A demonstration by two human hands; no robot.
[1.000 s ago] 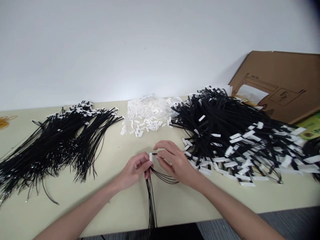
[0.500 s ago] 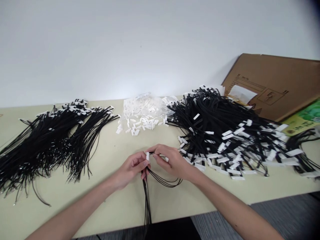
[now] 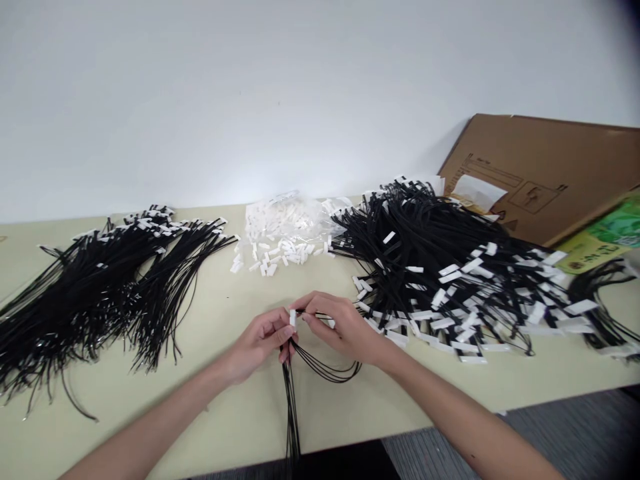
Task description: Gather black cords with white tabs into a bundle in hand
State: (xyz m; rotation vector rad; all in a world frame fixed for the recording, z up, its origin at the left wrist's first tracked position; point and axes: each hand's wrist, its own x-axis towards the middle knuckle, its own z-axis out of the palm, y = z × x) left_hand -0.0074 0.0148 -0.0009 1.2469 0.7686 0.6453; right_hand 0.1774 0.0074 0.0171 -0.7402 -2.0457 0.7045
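Two forearms (image 3: 175, 411) slant inward | left fingers (image 3: 285, 334) grip white connector (image 3: 293, 318) | right fingers (image 3: 316, 325) pinch black wires (image 3: 301, 311)

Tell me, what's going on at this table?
A person is working with thin black cables at a pale table. The left hand pinches a small white connector, and the right hand holds the cables close beside it. Some hang in a loop, others straight down. Loose white pieces lie in front of a clear bag of them. A pile of cables lies to the left, a bigger one to the right.
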